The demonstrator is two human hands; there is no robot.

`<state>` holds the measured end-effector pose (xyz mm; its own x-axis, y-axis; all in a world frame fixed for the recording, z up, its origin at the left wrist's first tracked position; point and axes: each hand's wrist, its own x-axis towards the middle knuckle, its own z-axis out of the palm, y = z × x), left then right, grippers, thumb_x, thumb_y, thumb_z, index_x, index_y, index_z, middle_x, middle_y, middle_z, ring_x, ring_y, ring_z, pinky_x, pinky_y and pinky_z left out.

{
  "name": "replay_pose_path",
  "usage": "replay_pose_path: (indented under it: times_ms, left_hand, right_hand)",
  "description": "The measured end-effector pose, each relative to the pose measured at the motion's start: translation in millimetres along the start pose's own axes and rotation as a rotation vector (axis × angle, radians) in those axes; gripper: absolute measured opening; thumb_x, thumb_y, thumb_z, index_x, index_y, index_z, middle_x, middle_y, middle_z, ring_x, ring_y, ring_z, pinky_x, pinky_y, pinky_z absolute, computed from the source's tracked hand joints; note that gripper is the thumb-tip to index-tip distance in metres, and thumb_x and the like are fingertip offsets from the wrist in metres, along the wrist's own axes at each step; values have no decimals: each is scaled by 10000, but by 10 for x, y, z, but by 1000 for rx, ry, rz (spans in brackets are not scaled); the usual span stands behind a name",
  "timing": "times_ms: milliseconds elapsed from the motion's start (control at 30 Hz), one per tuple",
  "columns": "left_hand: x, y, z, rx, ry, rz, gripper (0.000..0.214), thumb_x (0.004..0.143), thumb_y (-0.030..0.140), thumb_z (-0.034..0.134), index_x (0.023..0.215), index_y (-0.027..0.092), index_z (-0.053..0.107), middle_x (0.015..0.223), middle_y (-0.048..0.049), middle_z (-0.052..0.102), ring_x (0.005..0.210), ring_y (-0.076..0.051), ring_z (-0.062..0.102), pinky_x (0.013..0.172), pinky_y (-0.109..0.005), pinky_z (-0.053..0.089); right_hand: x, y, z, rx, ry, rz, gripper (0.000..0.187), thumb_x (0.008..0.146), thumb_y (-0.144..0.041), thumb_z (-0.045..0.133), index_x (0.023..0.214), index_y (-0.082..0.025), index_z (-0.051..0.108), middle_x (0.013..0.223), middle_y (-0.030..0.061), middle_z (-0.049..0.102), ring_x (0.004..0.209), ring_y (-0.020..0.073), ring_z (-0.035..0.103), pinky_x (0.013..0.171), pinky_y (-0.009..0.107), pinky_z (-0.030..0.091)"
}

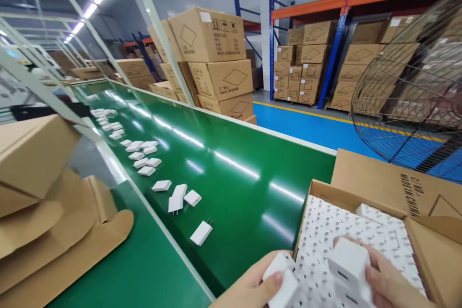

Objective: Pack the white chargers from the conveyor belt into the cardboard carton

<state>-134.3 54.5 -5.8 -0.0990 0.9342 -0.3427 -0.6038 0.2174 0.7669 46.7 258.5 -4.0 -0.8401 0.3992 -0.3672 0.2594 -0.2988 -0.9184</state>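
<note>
Your left grip is clamped on white plugs at the near left side of the packed box; your right grip pinches others, blurred, over it. More lie loose along the belt, left.

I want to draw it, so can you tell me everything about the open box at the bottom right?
The open box is brown and looks like cardboard. Its top is open, and what looks like its far flap has dark printing, including MADE IN CHINA. White blocks with small dark marks are packed closely inside. It sits by the green belt. The right hand is over it; whether the left hand touches its edge is unclear. Its near end and bottom are out of sight.
</note>
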Motion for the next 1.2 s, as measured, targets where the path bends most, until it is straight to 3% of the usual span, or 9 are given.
replay_pose_path:
  times_ms: [133, 200, 333, 500, 667, 833, 967, 1067, 1200]
  left_hand:
    - [453, 383, 340, 129, -75, -20, 580, 769, 527, 640, 1207, 197, 450, 904, -25, 547, 739, -109, 548, 618, -225, 463]
    - [775, 558, 477, 193, -57, 6, 479, 788, 451, 643, 1150, 186, 474, 946, -41, 538, 768, -114, 545, 637, -240, 494]
    - [1490, 681, 600, 328, -15, 90, 283, 833, 287, 585, 1074, 152, 528, 988, -77, 543, 786, -112, 553, 695, -261, 525]
    - [2090, 484, 594, 709, 211, 155, 346, 839, 199, 499, 1179, 142, 471, 1102, -121, 559, 932, -185, 588, 802, -320, 504]
    - [2216, 400, 626, 1006, 259, 214, 355, 779, 264, 577, 1124, 185, 548, 1106, -85, 598, 1019, -250, 555, 907, -368, 428]
    - [2106, 542, 747, 1313, 338, 189, 351, 785, 261, 572, 1124, 178, 534, 1119, -115, 578, 1016, -300, 557, 878, -410, 425]
    - [1995, 710, 835, 1759, 419, 131, 343, 801, 72, 463, 1142, 114, 467, 1117, -151, 546, 1041, -292, 535, 805, -358, 457]
    - [2016, 744, 859, 1799, 350, 63, 379, 727, -32, 460, 1087, 82, 491, 1146, -190, 530, 1112, -310, 491, 827, -353, 450]
    - [2180, 660, 834, 1757, 259, -29, 356, 757, 40, 488, 1108, 98, 468, 1200, -204, 531, 1077, -279, 545, 836, -326, 446]
  right_hand:
    - [332, -319, -498, -883, 409, -391, 555, 727, -626, 622, 1113, -231, 562, 1087, 88, 660, 950, 283, 617, 801, 384, 510]
    - [539, -357, -739, -1166, 534, -479, 494, 790, -599, 549, 1131, -241, 553, 1092, 61, 669, 946, 269, 629, 775, 362, 515]
    - [813, -219, -1047, -1335, 565, -501, 363, 826, -465, 484, 1096, -245, 587, 1057, 55, 687, 912, 304, 645, 705, 410, 515]
    - [875, -27, -1160, -1399, 526, -492, 322, 855, -389, 459, 1117, -231, 559, 1090, 56, 667, 936, 284, 639, 671, 394, 512]
    - [869, -7, -1163, -1429, 532, -504, 332, 872, -453, 477, 1118, -241, 550, 1057, 42, 620, 849, 261, 639, 623, 375, 492]
    - [860, -38, -1162, -1435, 498, -511, 274, 861, -380, 542, 1100, -247, 558, 996, 28, 607, 813, 244, 621, 658, 387, 486]
    - [865, -36, -1184, -1421, 477, -548, 305, 833, -380, 591, 1093, -223, 571, 966, 41, 617, 963, 270, 563, 780, 406, 475]
    - [871, -16, -1212, -1398, 470, -575, 315, 842, -397, 574, 1096, -212, 574, 973, 53, 615, 958, 266, 552, 790, 406, 473]
    - [888, 16, -1271, -1360, 478, -611, 366, 870, -492, 508, 1105, -221, 579, 1003, 66, 597, 946, 265, 548, 776, 403, 477]
